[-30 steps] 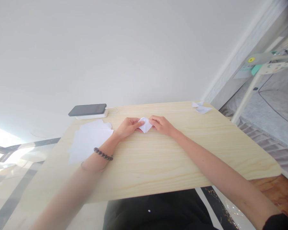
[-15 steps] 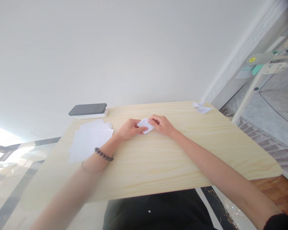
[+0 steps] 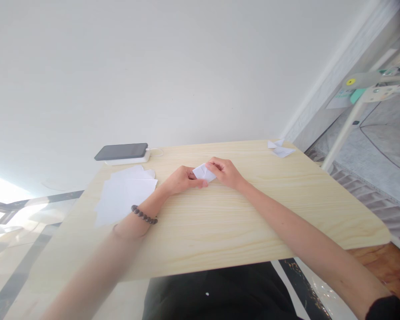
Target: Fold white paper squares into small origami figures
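Note:
A small piece of folded white paper [image 3: 204, 172] is held between both hands above the middle of the table. My left hand [image 3: 181, 180], with a dark bead bracelet at its wrist, grips the paper's left and near side, its thumb along the lower edge. Closed on the upper right part is my right hand [image 3: 226, 171], thumb and forefinger pinching the paper. Fold lines show on the face turned to me. Some fingers of both hands are hidden behind the paper.
White paper sheets [image 3: 125, 195] lie overlapping at the left of the wooden table [image 3: 220, 231]. Behind them a dark phone [image 3: 122, 151] rests on a white block with a cable. Folded white paper pieces [image 3: 282, 150] sit at the far right corner. A white wall stands behind.
The folded paper has turned slightly and shifted a little right. My left thumb has slid down toward its lower edge. My right hand keeps its pinch.

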The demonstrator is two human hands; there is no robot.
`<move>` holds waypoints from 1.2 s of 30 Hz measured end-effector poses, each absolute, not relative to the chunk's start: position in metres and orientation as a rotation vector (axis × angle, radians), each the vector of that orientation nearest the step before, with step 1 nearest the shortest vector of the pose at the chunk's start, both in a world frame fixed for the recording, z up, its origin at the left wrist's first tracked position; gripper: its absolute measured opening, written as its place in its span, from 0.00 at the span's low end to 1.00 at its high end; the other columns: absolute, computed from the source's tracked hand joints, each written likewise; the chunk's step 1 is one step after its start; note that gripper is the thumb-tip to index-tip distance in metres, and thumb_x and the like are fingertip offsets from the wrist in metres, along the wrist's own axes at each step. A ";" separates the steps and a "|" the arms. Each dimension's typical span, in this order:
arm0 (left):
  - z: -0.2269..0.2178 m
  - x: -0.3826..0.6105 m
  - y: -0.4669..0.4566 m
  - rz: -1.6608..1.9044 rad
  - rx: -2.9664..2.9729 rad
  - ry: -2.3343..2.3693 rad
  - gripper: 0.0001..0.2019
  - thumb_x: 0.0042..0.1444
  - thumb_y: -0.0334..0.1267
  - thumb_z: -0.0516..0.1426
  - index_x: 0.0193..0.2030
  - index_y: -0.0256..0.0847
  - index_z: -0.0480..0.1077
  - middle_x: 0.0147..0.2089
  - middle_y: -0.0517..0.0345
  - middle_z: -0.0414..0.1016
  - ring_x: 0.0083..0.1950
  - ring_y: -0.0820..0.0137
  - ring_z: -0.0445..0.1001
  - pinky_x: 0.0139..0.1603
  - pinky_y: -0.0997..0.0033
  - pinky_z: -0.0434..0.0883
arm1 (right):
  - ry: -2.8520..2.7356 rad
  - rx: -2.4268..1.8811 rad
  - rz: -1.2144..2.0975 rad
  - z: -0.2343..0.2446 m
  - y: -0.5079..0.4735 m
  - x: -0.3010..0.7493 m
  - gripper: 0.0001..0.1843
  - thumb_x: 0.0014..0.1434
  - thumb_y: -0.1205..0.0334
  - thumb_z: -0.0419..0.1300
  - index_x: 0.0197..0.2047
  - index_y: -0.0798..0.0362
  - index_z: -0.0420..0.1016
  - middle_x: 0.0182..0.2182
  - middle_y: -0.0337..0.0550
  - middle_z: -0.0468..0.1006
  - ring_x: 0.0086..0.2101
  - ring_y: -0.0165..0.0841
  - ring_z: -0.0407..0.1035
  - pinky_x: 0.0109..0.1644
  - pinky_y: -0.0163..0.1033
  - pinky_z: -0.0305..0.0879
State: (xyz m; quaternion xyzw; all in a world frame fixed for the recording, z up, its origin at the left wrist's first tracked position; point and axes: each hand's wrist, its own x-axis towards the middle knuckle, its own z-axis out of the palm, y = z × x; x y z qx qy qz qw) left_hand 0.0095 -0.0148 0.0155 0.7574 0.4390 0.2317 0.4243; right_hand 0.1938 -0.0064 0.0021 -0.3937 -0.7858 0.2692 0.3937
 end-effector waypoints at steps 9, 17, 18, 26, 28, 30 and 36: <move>0.013 0.007 -0.012 0.583 1.891 0.989 0.17 0.45 0.49 0.57 0.28 0.35 0.75 0.26 0.57 0.74 0.23 0.76 0.64 0.23 0.77 0.58 | -1.977 -1.003 0.758 0.001 -0.006 0.194 0.17 0.57 0.51 0.47 0.27 0.56 0.66 0.21 0.36 0.63 0.22 0.24 0.54 0.25 0.31 0.51; 0.011 0.009 -0.013 0.680 1.797 0.989 0.19 0.47 0.51 0.55 0.31 0.35 0.74 0.32 0.51 0.76 0.29 0.71 0.70 0.32 0.73 0.66 | -1.973 -1.016 0.810 -0.001 -0.005 0.196 0.18 0.56 0.49 0.48 0.25 0.55 0.62 0.19 0.35 0.61 0.21 0.23 0.53 0.25 0.31 0.50; 0.011 0.009 -0.012 0.693 1.778 0.981 0.19 0.47 0.51 0.55 0.32 0.34 0.74 0.33 0.50 0.76 0.29 0.71 0.70 0.32 0.73 0.67 | -1.981 -1.009 0.828 0.000 -0.006 0.196 0.18 0.56 0.49 0.47 0.24 0.55 0.60 0.19 0.34 0.60 0.20 0.23 0.53 0.24 0.31 0.50; 0.010 0.007 -0.011 0.686 1.802 0.971 0.19 0.47 0.51 0.56 0.31 0.34 0.74 0.31 0.51 0.76 0.30 0.69 0.72 0.34 0.72 0.68 | -2.031 -0.973 0.834 0.003 -0.008 0.195 0.19 0.57 0.50 0.46 0.21 0.54 0.58 0.17 0.34 0.58 0.19 0.23 0.52 0.24 0.31 0.49; 0.010 0.007 -0.012 0.684 1.801 0.971 0.19 0.47 0.51 0.56 0.32 0.35 0.74 0.31 0.52 0.76 0.31 0.69 0.72 0.34 0.72 0.68 | -2.033 -0.971 0.855 0.003 -0.008 0.195 0.19 0.57 0.50 0.46 0.21 0.55 0.58 0.17 0.34 0.59 0.19 0.23 0.53 0.24 0.31 0.50; 0.010 0.008 -0.012 0.682 1.800 0.981 0.19 0.47 0.51 0.55 0.32 0.35 0.74 0.31 0.52 0.76 0.31 0.70 0.72 0.35 0.72 0.68 | -2.033 -0.971 0.874 0.002 -0.007 0.196 0.19 0.57 0.50 0.46 0.22 0.55 0.59 0.17 0.34 0.60 0.19 0.23 0.53 0.24 0.31 0.50; 0.009 0.011 -0.010 0.811 1.684 0.907 0.19 0.52 0.51 0.51 0.34 0.35 0.70 0.31 0.54 0.72 0.33 0.70 0.70 0.30 0.73 0.69 | -2.064 -0.992 0.834 0.001 -0.007 0.196 0.20 0.57 0.51 0.47 0.20 0.55 0.57 0.16 0.33 0.56 0.19 0.23 0.50 0.24 0.32 0.47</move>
